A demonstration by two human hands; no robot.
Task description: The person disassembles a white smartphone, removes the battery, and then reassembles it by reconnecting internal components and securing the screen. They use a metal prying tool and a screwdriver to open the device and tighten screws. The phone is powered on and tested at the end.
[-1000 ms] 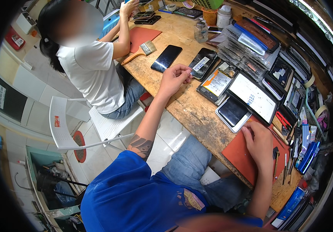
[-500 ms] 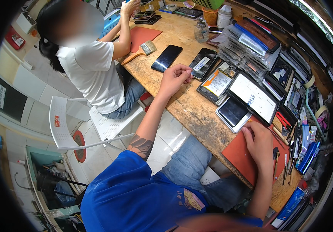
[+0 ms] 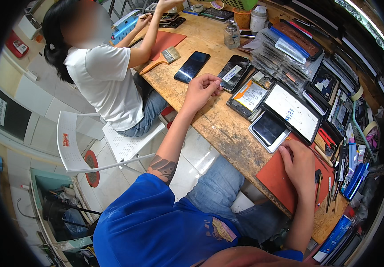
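My left hand (image 3: 204, 92) is over the bench with its thumb and fingers pinched together. Its fingertips are at the near left corner of a dark smartphone (image 3: 235, 73) bearing a white label; whatever they hold, if anything, is too small to make out. My right hand (image 3: 299, 163) rests on a red mat (image 3: 272, 174), its fingers loosely bent and apart, nothing seen in them. Those fingertips lie beside a white-framed phone (image 3: 270, 131) with a dark screen. Between the hands lies an opened phone (image 3: 250, 95) with an orange-edged battery, next to a white panel (image 3: 292, 111) with blue handwriting.
Another black phone (image 3: 192, 67) and a wide brush (image 3: 161, 59) lie to the left. A co-worker (image 3: 105, 84) in white sits at the far left. Bagged flat parts (image 3: 275, 58), a glass jar (image 3: 232, 36) and hand tools (image 3: 334, 178) crowd the bench's back and right.
The co-worker's arms have shifted, one hand rising out at the top and the other showing lower. My own hands and the phones look unmoved.
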